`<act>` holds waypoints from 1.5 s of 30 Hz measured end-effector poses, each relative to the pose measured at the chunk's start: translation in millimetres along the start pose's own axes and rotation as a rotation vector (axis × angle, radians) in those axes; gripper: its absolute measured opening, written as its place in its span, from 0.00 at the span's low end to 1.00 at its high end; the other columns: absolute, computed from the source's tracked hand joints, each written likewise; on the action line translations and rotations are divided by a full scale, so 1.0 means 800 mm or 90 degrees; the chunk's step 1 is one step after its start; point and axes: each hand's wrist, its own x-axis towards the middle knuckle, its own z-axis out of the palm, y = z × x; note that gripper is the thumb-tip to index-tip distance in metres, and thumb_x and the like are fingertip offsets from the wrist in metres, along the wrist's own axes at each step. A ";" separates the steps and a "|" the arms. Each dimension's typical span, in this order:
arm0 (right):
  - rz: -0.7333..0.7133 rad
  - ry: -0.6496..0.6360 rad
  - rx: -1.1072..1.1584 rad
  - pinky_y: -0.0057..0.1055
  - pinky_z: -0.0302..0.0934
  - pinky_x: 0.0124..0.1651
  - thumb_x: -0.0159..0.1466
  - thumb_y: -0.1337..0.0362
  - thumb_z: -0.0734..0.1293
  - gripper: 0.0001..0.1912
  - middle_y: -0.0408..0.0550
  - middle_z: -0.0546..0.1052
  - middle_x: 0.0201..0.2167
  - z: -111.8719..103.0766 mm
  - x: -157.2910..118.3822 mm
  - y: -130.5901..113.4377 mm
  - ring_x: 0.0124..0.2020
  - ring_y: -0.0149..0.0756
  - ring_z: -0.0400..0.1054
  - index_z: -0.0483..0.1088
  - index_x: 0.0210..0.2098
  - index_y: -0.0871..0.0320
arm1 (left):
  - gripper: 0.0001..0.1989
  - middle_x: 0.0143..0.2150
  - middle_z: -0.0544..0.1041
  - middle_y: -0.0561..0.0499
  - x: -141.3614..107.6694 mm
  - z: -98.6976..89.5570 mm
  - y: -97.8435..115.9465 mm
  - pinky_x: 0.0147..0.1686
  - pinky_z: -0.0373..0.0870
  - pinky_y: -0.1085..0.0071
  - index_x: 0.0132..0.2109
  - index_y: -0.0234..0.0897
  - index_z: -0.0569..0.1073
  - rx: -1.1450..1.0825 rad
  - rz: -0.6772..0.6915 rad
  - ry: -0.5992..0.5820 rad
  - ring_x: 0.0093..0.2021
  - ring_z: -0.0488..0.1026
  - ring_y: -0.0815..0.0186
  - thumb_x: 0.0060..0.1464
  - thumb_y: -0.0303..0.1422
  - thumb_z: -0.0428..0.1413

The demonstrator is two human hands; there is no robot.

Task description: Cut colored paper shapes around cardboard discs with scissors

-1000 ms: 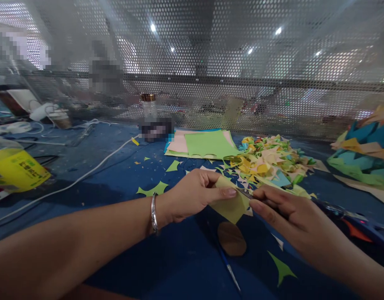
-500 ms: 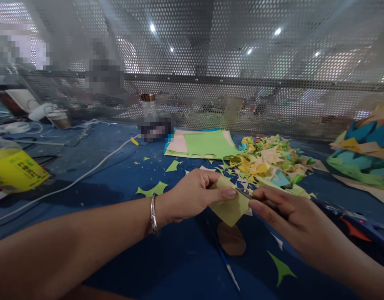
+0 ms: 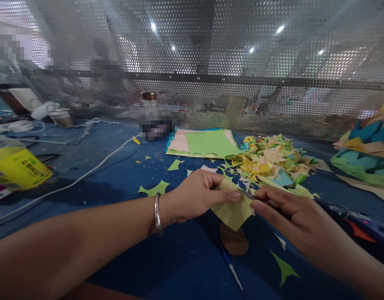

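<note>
My left hand (image 3: 199, 196), with a silver bracelet at the wrist, pinches a pale yellow piece of paper (image 3: 231, 214) between thumb and fingers. My right hand (image 3: 281, 210) is closed around scissors (image 3: 246, 194); their metal blades meet the paper's upper right edge beside my left thumb, and the handles are hidden in the fingers. Below the paper lies a brown rounded piece (image 3: 234, 241). A thin blue-handled tool (image 3: 226, 256) with a pale metallic end rests next to it. Green paper offcuts (image 3: 284, 268) with curved edges lie on the blue table (image 3: 166, 266).
Stacked coloured sheets (image 3: 210, 143) lie ahead, beside a heap of cut paper pieces (image 3: 273, 160). A layered paper form (image 3: 367, 158) stands at the right. On the left are a yellow-labelled bottle (image 3: 19, 166) and a white cable (image 3: 94, 168). A perforated metal screen (image 3: 194, 54) closes the back.
The view has shifted slightly, so most things sit a little further right. Both hands keep their hold, and the paper's lower edge looks slightly turned.
</note>
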 end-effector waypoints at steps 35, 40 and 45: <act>-0.012 -0.012 -0.001 0.30 0.59 0.27 0.75 0.47 0.57 0.21 0.44 0.75 0.27 -0.003 0.003 0.000 0.28 0.35 0.68 0.70 0.36 0.53 | 0.12 0.36 0.81 0.51 -0.003 0.003 -0.002 0.41 0.68 0.71 0.33 0.35 0.80 -0.003 -0.044 -0.022 0.37 0.74 0.68 0.54 0.40 0.67; -0.001 -0.009 0.013 0.31 0.61 0.29 0.75 0.47 0.57 0.20 0.45 0.76 0.28 -0.003 0.002 -0.003 0.29 0.36 0.69 0.67 0.34 0.53 | 0.15 0.36 0.81 0.51 -0.002 0.006 -0.003 0.43 0.69 0.70 0.32 0.35 0.79 -0.028 -0.052 -0.023 0.37 0.75 0.68 0.48 0.42 0.71; -0.004 0.002 0.012 0.30 0.59 0.27 0.74 0.47 0.59 0.20 0.45 0.77 0.27 -0.002 0.001 -0.002 0.28 0.37 0.69 0.69 0.35 0.53 | 0.13 0.36 0.81 0.50 -0.003 0.008 -0.004 0.43 0.68 0.70 0.31 0.34 0.79 -0.024 -0.056 -0.017 0.37 0.75 0.68 0.53 0.39 0.69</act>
